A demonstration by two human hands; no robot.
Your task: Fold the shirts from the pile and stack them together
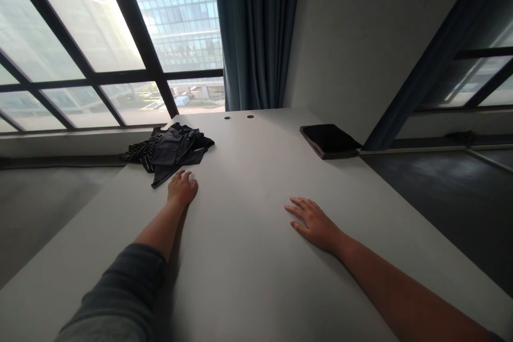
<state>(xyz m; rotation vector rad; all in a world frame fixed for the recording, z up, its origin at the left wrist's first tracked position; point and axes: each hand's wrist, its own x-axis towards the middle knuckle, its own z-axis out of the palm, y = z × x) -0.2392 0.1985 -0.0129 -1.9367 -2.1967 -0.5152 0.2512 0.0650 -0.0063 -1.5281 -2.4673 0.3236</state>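
My left hand (183, 188) is just in front of a heap of crumpled dark clothes (174, 147), at the table's left side. Its fingers are bent a little and apart, and I see nothing in them. One garment in the heap is dark grey; another, black with white stripes (140, 150), hangs toward the left edge. My right hand (313, 223) lies over the white table (240, 235), fingers spread and holding nothing. Beyond it, near the right edge, is a flat stack of folded dark cloth (329, 140), black on top with a brownish-grey layer below.
Two small round cable holes (239, 117) sit at the table's far end. Behind are large windows (176, 16), a blue curtain (258, 32) and a pale wall (356, 37). Dark floor (452, 187) lies beyond the right edge, and grey floor (52, 197) beyond the left.
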